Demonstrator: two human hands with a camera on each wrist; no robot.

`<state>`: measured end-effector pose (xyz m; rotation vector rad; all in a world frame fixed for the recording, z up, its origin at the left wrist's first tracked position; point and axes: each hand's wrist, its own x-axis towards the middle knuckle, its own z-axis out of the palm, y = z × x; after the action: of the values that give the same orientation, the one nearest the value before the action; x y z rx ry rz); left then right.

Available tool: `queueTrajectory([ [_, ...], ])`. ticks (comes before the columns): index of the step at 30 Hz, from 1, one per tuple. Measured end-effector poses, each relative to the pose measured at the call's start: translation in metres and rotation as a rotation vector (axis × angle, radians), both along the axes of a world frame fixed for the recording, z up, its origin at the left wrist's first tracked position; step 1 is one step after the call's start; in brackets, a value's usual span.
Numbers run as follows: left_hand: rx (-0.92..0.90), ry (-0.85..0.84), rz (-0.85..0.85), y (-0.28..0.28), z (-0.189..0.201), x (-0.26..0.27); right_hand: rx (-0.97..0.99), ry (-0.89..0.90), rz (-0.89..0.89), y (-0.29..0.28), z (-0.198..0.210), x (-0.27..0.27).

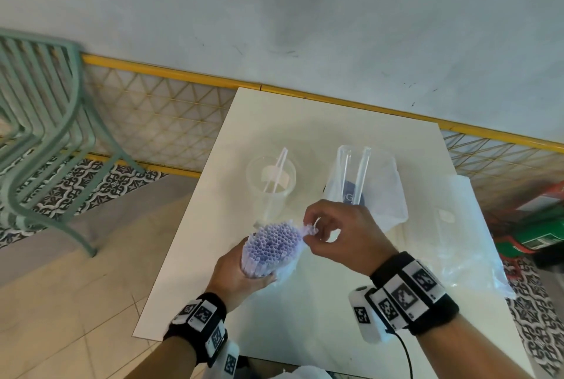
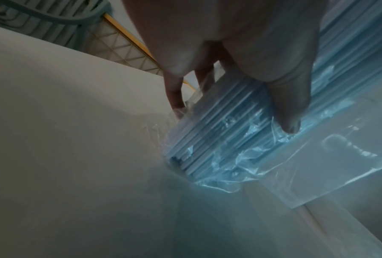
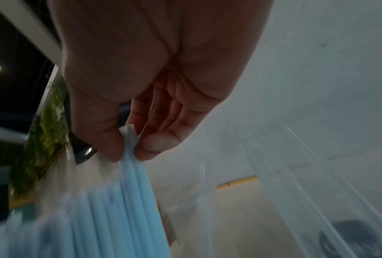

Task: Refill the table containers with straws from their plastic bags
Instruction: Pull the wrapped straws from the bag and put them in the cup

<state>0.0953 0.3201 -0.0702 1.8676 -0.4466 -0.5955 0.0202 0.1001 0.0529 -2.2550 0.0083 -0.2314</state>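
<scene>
A thick bundle of pale blue straws [image 1: 271,246] in its clear plastic bag [image 2: 296,167] stands tilted over the white table [image 1: 305,122], its open ends facing me. My left hand [image 1: 241,272] grips the bundle [image 2: 221,132] around its lower part. My right hand [image 1: 323,226] pinches the tops of a few straws [image 3: 130,153] at the bundle's right edge between thumb and fingers. Behind stand a clear cup [image 1: 271,183] with two straws in it, and a second clear container [image 1: 354,177] with two wide clear straws.
A loose clear plastic bag [image 1: 457,226] lies on the table's right side. A green metal chair [image 1: 45,122] stands at left on the floor. A yellow rail with mesh [image 1: 171,73] runs along the wall behind the table. Green and red items [image 1: 543,226] sit at far right.
</scene>
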Motion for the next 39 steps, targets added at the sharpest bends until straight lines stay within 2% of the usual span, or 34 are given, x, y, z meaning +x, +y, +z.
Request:
queueTrajectory([
  [3, -0.006, 0.009, 0.007, 0.005, 0.0, 0.007, 0.055, -0.025, -0.034, 0.005, 0.004, 0.005],
  [6, -0.009, 0.016, 0.004, 0.007, -0.002, 0.013, 0.038, -0.007, -0.038, 0.015, -0.011, 0.009],
  [9, 0.004, 0.016, 0.002, 0.011, -0.003, 0.019, 0.015, -0.078, -0.084, 0.028, -0.023, 0.014],
  [13, 0.02, -0.007, 0.007, 0.016, -0.001, 0.024, 0.028, -0.152, -0.149, 0.034, -0.014, 0.021],
  [17, 0.023, -0.016, -0.004, 0.018, -0.002, 0.028, -0.061, -0.063, -0.169, 0.041, -0.015, 0.027],
  [21, 0.033, -0.042, -0.002, 0.021, -0.003, 0.033, -0.152, -0.067, -0.221, 0.043, -0.013, 0.034],
  [23, 0.03, -0.047, -0.004, 0.023, -0.003, 0.035, -0.194, -0.067, -0.253, 0.041, -0.001, 0.041],
  [28, 0.02, -0.038, 0.021, 0.03, -0.005, 0.042, -0.12, 0.0, -0.299, 0.02, 0.062, 0.064],
  [32, 0.013, -0.031, 0.041, 0.034, -0.007, 0.046, -0.096, -0.072, -0.392, -0.001, 0.11, 0.088],
  [34, 0.012, -0.029, 0.04, 0.035, -0.007, 0.046, -0.098, -0.118, -0.422, -0.007, 0.119, 0.104],
  [36, 0.008, -0.02, 0.041, 0.035, -0.007, 0.045, -0.108, -0.086, -0.438, -0.011, 0.109, 0.123],
  [39, 0.005, -0.001, 0.05, 0.035, -0.007, 0.045, -0.186, 0.114, -0.386, -0.014, 0.072, 0.147],
])
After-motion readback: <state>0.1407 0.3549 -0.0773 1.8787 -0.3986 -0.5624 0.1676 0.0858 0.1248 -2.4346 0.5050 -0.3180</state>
